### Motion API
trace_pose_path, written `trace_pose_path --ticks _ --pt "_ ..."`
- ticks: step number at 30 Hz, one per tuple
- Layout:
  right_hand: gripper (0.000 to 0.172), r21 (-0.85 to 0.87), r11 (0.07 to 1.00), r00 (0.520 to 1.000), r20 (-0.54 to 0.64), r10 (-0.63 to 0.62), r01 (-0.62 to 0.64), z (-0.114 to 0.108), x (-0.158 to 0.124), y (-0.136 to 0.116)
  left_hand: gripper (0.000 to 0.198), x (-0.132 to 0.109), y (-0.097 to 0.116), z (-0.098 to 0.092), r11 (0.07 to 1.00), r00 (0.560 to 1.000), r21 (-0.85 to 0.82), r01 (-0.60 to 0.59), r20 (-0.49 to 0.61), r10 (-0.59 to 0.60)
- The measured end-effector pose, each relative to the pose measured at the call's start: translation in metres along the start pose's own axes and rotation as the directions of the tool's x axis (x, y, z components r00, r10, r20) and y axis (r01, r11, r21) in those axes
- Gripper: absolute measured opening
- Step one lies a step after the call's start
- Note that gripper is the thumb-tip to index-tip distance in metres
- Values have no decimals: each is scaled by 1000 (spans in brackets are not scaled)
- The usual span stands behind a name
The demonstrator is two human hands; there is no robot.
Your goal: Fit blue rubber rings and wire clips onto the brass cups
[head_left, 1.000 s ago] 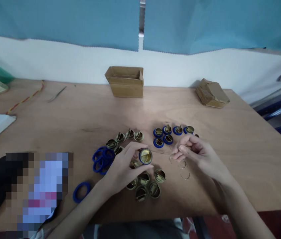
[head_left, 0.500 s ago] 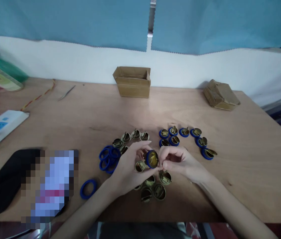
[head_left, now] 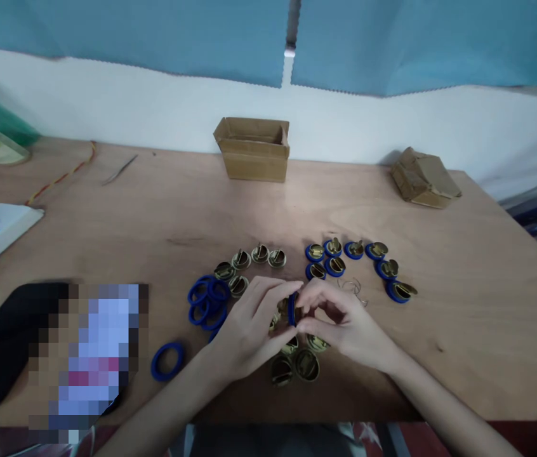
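Note:
Between my hands a blue-rimmed brass piece (head_left: 292,309) is held up on edge. My left hand (head_left: 252,327) grips it from the left, fingers above and thumb below. The fingertips of my right hand (head_left: 344,320) pinch its right side. Around them lie several brass pieces without blue rims (head_left: 306,364). Left of my left hand is a pile of blue rings (head_left: 207,301), with a single blue ring (head_left: 167,362) nearer the front edge. Several brass pieces in blue rings (head_left: 376,250) stand behind my right hand, beside thin wire rings (head_left: 351,287).
An open cardboard box (head_left: 254,158) stands at the back and a crumpled one (head_left: 424,179) at the back right. On the left are a power strip (head_left: 2,231), a black object (head_left: 16,343) and a pixelated phone (head_left: 97,355).
The held piece has turned from facing me to edge-on, and my right hand has come in against it. The wire rings behind my right hand now show. The view has shifted slightly.

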State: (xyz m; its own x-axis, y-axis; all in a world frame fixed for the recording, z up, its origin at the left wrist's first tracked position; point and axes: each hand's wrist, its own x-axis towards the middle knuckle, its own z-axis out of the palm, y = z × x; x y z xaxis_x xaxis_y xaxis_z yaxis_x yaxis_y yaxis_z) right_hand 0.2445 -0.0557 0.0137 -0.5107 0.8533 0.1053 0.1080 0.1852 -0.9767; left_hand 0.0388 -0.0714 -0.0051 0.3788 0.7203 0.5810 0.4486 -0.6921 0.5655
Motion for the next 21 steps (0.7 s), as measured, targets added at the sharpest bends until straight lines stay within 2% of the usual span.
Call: trace_pose_path --ticks 3,8,12,15,18,21 --pt "10 -146 985 996 -17 -93 89 1 0 -1 46 -1 1 -2 1000 1000 24 0 -8 0" --pt "19 -402 902 984 -11 -178 159 -3 4 -5 43 -1 -1 -1 1000 998 20 -23 -50 24" --pt "18 -424 891 986 56 -156 165 -6 5 -9 43 -3 -4 2 999 997 -13 -34 -69 33" --pt "22 -424 892 988 49 -149 156 -4 5 -11 44 -5 -6 3 998 997 -26 -54 -65 52" --pt "25 -476 857 978 35 -206 198 -3 5 -15 43 -6 -6 4 996 992 -49 -81 -97 76" --pt "27 -559 783 958 81 -276 273 -2 5 -22 41 -5 -4 3 993 984 -33 -116 -141 110"
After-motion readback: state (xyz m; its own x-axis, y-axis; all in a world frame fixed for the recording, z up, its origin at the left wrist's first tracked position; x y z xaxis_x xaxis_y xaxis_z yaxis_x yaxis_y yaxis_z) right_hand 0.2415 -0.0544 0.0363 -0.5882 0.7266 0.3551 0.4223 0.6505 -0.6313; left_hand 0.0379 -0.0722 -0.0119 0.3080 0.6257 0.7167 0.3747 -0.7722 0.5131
